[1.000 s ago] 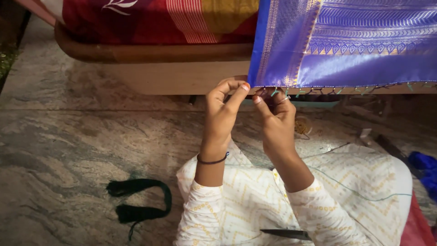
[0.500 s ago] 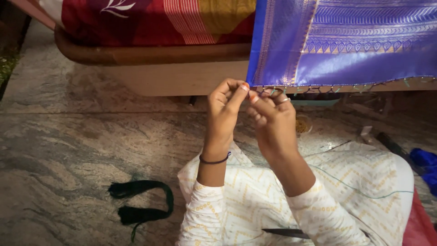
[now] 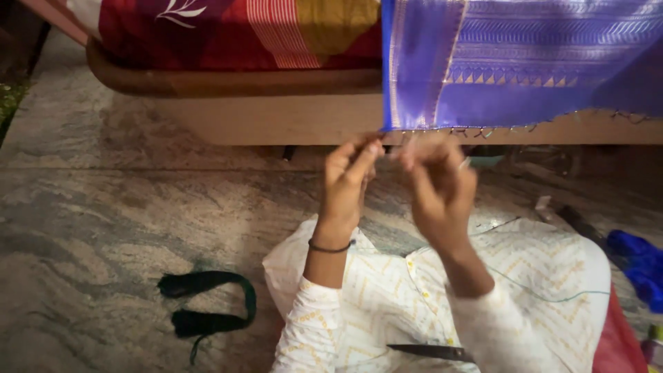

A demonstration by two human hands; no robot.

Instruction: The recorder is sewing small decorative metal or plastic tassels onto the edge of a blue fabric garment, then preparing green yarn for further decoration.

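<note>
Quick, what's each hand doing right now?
Left hand: fingers pinched at the blue cloth's fringe.
Right hand: blurred, closed near the same fringe; hold unclear.

I see a dark green loop of thread (image 3: 207,304) on the grey stone floor (image 3: 103,207), left, and black scissors (image 3: 431,352) near me.

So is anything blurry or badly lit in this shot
Head view: the right hand is smeared by motion blur, the left hand a little sharper; the blue cloth is brightly lit, while the floor at the left edge falls into shadow.
</note>
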